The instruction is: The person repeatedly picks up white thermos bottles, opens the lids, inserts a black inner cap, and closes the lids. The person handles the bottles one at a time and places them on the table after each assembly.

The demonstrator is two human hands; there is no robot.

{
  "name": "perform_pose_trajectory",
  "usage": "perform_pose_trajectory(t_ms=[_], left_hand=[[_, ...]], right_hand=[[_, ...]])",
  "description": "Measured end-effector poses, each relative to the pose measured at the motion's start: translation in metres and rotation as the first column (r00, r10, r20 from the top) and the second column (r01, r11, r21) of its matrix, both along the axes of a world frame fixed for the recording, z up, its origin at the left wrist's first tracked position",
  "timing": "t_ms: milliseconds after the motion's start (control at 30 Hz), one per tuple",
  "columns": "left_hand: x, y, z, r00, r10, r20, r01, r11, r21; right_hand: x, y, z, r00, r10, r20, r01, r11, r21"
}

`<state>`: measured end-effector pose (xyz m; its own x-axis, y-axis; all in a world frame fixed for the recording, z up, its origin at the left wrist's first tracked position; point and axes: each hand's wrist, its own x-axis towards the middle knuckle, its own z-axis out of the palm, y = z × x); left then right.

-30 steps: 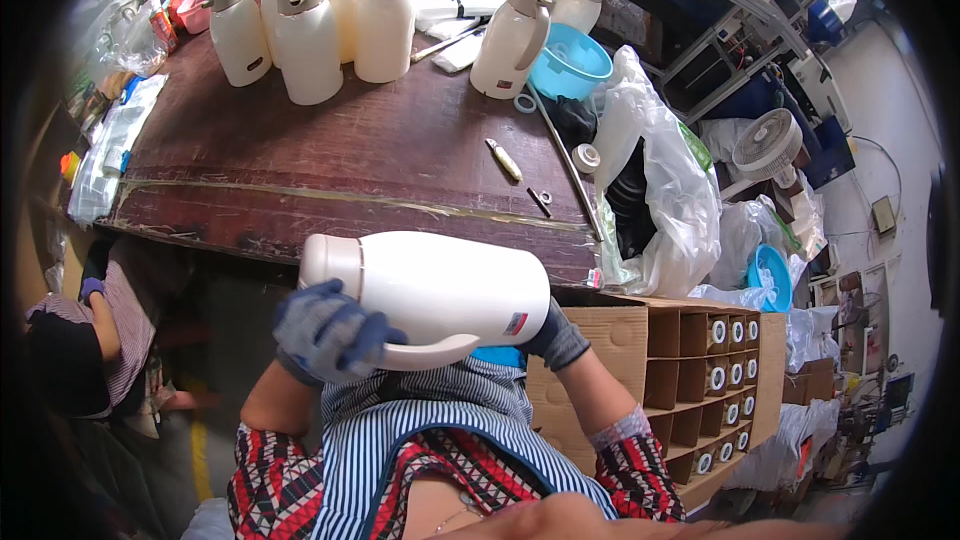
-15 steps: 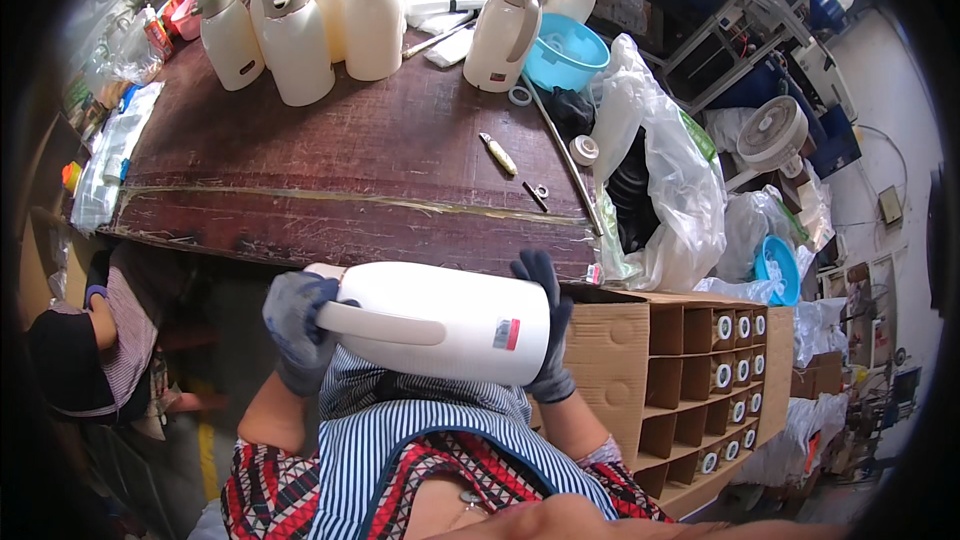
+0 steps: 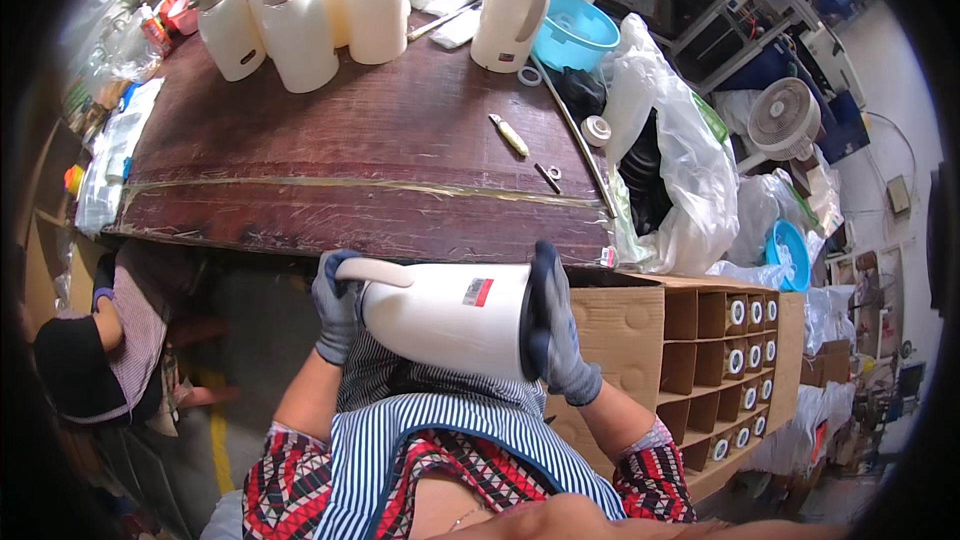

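Note:
A white thermos jug (image 3: 450,325) lies sideways in the air before my apron, its dark base to the right. Its beige handle (image 3: 375,271) runs along the upper side toward the left, and a small red-and-white label (image 3: 478,292) shows on the body. My gloved left hand (image 3: 337,308) is closed round the lid end, hiding most of the lid. My gloved right hand (image 3: 565,325) grips the base end, its fingers along the base's edge. Behind the jug stands the dark red-brown table (image 3: 350,150).
Several similar jugs (image 3: 300,40) stand at the table's far left, another jug (image 3: 510,15) farther right by a blue basin (image 3: 577,35). A utility knife (image 3: 509,136) lies on the table. At right sits a divided cardboard box (image 3: 620,340) holding several jugs. A person (image 3: 100,360) is at left.
The jug has turned about its length, so its handle moved from the near side to the top. My right hand shifted round the base, now turned into view. My left hand moved right.

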<state>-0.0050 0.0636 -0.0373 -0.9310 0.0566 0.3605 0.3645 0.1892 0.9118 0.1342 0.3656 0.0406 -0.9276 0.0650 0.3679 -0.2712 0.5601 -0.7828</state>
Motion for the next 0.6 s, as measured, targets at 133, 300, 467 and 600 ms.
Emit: perform_pose_trajectory(t_ms=[133, 300, 467, 600], left_hand=[[0.033, 0.007, -0.018, 0.987, 0.161, 0.002, -0.161, 0.986, 0.031], [0.002, -0.013, -0.036, 0.954, -0.131, 0.27, -0.01, 0.886, 0.464], [-0.019, -0.008, -0.058, 0.893, -0.277, 0.355, 0.113, 0.901, 0.42], [-0.002, -0.001, -0.065, 0.937, -0.16, 0.31, 0.01, 0.9, 0.436]], right_hand=[[-0.01, -0.011, -0.006, 0.948, -0.175, 0.266, 0.152, 0.983, 0.106], [-0.008, -0.008, 0.042, 0.96, -0.098, 0.262, 0.139, 0.98, -0.145], [-0.031, -0.019, 0.083, 0.852, 0.521, -0.055, -0.392, 0.704, 0.592], [-0.03, -0.039, 0.068, 0.911, 0.412, -0.002, -0.371, 0.822, 0.433]])
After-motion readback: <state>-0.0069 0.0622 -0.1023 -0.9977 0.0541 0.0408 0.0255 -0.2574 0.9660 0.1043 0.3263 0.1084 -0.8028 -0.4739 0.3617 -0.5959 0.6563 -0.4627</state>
